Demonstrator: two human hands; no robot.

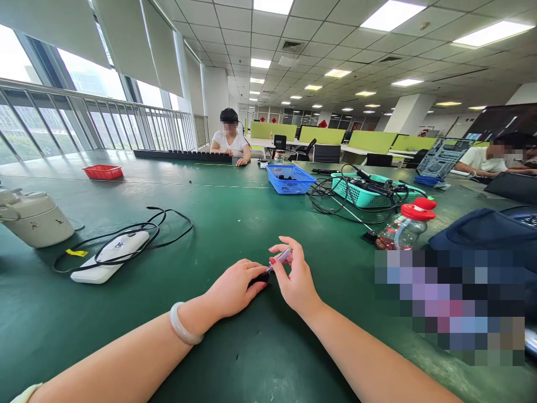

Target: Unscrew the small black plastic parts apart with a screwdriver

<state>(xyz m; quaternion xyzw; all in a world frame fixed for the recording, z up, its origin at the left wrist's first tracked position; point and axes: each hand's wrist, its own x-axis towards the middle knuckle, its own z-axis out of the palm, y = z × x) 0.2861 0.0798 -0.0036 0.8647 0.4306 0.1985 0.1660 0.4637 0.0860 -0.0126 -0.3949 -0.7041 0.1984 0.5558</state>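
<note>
On the green tabletop point(247, 347), my left hand point(230, 286) is closed around a small black part point(263, 277), mostly covered by my fingers. A pale bracelet circles that wrist. My right hand point(296, 280) pinches a slim tool with a clear purplish handle point(285, 256), which looks like a small screwdriver. The tool slants down to the left, and its lower end meets the black part or comes very close to it. Exact contact is too small to make out.
Left stand a white power bank point(111, 260) with a looped black cable and a cream pot point(39, 221). Ahead are a red tray point(103, 172) and a blue basket point(291, 184). Right are a teal basket point(361, 196) with cables and a red-lidded jar point(405, 229). People sit beyond.
</note>
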